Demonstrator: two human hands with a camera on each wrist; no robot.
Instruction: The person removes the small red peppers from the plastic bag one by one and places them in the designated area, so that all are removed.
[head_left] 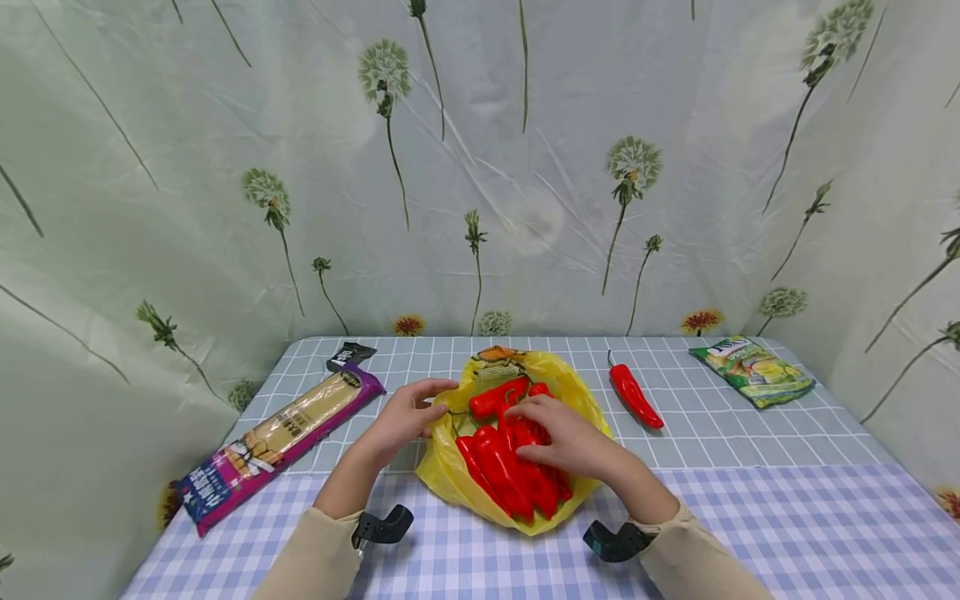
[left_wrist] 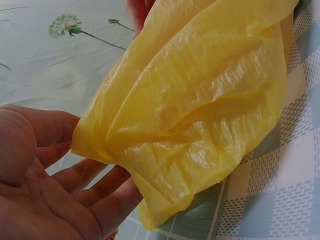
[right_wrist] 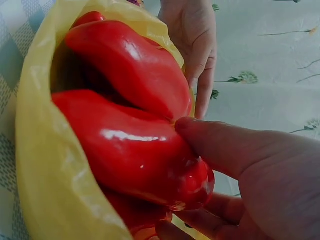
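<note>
A yellow plastic bag (head_left: 450,467) lies mouth up at the middle of the table, with several glossy red peppers (head_left: 501,471) inside. At its left rim, my left hand (head_left: 408,417) holds the thin plastic between thumb and fingers; in the left wrist view, the fingertips go out of sight behind the bag (left_wrist: 200,115). My right hand (head_left: 566,433) reaches into the bag's mouth from the right. Seen from the right wrist, its thumb presses the end of a large red pepper (right_wrist: 130,145) while the other fingers curl beneath, partly hidden.
Right of the bag lies a single long red chili pepper (head_left: 633,395). A green and yellow packet (head_left: 753,371) is at the back right. To the left are a purple pack of noodles (head_left: 281,442) and a small black packet (head_left: 351,356). A flower-printed curtain (head_left: 525,167) hangs behind.
</note>
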